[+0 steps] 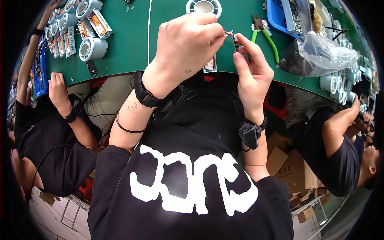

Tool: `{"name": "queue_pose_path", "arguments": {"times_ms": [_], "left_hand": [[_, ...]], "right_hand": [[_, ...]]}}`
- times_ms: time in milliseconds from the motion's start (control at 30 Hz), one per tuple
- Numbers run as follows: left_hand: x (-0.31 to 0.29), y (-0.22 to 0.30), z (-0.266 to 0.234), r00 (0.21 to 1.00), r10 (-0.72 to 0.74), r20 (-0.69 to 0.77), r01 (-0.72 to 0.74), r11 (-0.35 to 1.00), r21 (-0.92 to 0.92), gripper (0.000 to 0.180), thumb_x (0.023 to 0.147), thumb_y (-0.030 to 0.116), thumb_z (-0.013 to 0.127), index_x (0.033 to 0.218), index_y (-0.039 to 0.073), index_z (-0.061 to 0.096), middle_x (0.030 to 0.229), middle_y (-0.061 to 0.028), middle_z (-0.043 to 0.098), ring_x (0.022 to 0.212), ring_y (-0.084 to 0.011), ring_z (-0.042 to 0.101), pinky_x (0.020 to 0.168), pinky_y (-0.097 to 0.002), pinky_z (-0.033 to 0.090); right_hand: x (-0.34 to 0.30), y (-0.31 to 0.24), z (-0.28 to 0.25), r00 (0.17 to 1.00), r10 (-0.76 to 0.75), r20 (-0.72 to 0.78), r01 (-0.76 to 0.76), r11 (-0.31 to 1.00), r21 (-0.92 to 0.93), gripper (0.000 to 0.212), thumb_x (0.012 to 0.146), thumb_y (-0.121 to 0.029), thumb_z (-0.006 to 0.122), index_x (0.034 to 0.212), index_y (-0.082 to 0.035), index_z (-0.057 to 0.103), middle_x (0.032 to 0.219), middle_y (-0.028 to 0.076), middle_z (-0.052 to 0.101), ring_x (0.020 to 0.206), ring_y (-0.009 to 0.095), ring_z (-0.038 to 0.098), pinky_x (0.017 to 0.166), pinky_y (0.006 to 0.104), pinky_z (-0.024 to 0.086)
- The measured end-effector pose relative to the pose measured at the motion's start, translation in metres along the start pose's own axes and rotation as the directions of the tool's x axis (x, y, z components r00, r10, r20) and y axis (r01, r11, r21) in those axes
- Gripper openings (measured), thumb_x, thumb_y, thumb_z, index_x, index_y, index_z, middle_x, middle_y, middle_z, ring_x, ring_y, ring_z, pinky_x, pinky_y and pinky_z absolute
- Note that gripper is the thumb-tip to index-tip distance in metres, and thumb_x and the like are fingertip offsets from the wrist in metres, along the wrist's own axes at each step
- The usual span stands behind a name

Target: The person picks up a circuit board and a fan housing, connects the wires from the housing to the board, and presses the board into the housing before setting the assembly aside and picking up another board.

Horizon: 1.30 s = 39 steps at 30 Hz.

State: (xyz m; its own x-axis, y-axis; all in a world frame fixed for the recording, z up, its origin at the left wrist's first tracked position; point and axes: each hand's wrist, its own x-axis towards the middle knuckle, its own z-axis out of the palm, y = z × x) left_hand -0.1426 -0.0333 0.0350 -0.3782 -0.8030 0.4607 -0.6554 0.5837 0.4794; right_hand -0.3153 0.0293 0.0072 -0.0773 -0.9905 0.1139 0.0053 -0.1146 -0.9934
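Note:
My left hand [186, 50] is closed in a pinch on thin wires [226, 33], of which only a short reddish bit shows at the fingertips. My right hand [254, 74] grips a small narrow circuit board [235, 43] on edge between thumb and fingers, with a white connector near its top. The two hands almost meet above the table's near edge, wires against the board's upper end. Just beyond my left hand sits a pale blue round fan housing [215, 9], partly covered by it. A white and orange pack [210, 66] lies below the hands, mostly hidden.
Green-handled cutters [273, 47] lie right on the green table [124, 44]. Beyond them are a blue tray [275, 18] and a transparent bag of dark parts [316, 56]. Fan housings [93, 49] and packs crowd the left. Co-workers sit both sides; one person's hand [59, 94] rests at the left edge.

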Motion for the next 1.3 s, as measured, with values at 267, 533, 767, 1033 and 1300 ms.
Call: {"name": "queue_pose_path", "arguments": {"times_ms": [267,533,767,1033,1300], "left_hand": [[0.004,0.006,0.003,0.999,0.041,-0.006,-0.04,0.993,0.111,0.017,0.079,0.018,0.075,0.068,0.01,0.065,0.07,-0.0008,0.059,0.066,-0.022,0.065,0.055,-0.0342,0.051],[0.006,0.01,-0.001,0.995,-0.004,0.098,-0.01,0.99,0.143,0.008,0.081,0.013,0.076,0.079,0.007,0.072,0.074,-0.0043,0.062,0.066,-0.0253,0.064,0.059,-0.0351,0.051],[0.008,0.008,-0.006,0.985,-0.022,0.169,0.009,0.997,0.075,0.008,0.082,0.013,0.075,0.08,0.006,0.072,0.074,-0.0051,0.063,0.066,-0.0266,0.065,0.06,-0.0361,0.051],[0.006,-0.001,-0.004,0.986,0.068,0.151,-0.08,0.994,0.077,0.012,0.083,0.017,0.077,0.082,0.006,0.072,0.075,-0.0053,0.064,0.067,-0.0254,0.066,0.061,-0.0343,0.052],[0.007,-0.011,-0.007,0.969,0.23,0.095,-0.236,0.97,0.059,0.017,0.081,0.017,0.078,0.093,0.007,0.071,0.08,-0.0044,0.063,0.069,-0.0229,0.065,0.061,-0.0337,0.053]], "right_hand": [[0.0,-0.008,0.001,0.999,-0.047,-0.015,0.044,0.99,-0.134,0.035,0.093,0.004,0.066,0.127,-0.003,0.07,0.116,0.006,0.065,0.078,0.005,0.057,0.063,0.0193,0.047],[0.001,-0.006,0.002,0.999,-0.031,-0.012,0.029,0.987,-0.16,0.034,0.092,0.0,0.069,0.125,-0.005,0.072,0.113,0.007,0.067,0.073,0.005,0.056,0.06,0.0215,0.047],[0.001,-0.008,0.003,1.0,-0.011,-0.021,0.007,0.981,-0.192,0.031,0.092,-0.003,0.069,0.123,-0.006,0.073,0.108,0.007,0.07,0.068,0.006,0.056,0.059,0.0223,0.047],[0.016,-0.018,-0.017,0.975,0.163,0.15,-0.133,0.972,-0.192,0.034,0.096,0.001,0.065,0.129,0.001,0.068,0.116,0.01,0.072,0.096,0.008,0.066,0.083,0.0197,0.051],[0.029,-0.013,-0.029,0.945,0.204,0.256,-0.186,0.978,-0.093,0.03,0.094,-0.004,0.068,0.124,-0.003,0.072,0.094,0.003,0.075,0.082,0.004,0.062,0.071,0.0184,0.048]]}}
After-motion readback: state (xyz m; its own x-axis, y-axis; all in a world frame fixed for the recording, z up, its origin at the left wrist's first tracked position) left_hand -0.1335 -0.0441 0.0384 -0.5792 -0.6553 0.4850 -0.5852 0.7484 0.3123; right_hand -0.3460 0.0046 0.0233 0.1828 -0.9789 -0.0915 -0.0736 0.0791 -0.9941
